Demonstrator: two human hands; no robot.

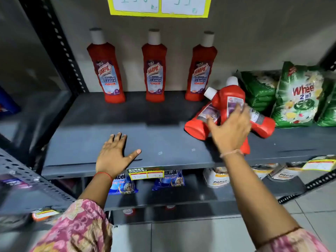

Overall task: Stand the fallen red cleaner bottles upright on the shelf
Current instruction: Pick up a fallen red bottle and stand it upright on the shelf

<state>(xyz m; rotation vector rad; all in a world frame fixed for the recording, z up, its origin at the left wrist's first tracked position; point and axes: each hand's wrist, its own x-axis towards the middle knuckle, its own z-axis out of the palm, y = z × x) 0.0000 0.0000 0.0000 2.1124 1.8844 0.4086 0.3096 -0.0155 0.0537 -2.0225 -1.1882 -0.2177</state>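
Well, the fallen bottles (pixel 229 113) lie in a heap at the right of the shelf (pixel 145 124), just beside the green packets (pixel 298 95), with three more bottles (pixel 154 70) standing upright in a row at the back. The right hand (pixel 231 128) is over the heap, fingers spread and touching the top bottle's label but closed on nothing that I can see. The left hand (pixel 114 155) rests flat and open on the shelf. Those bottles look stiff, smooth plastic, probably full and weighty, so I'd grip round the narrow waist below the white cap.
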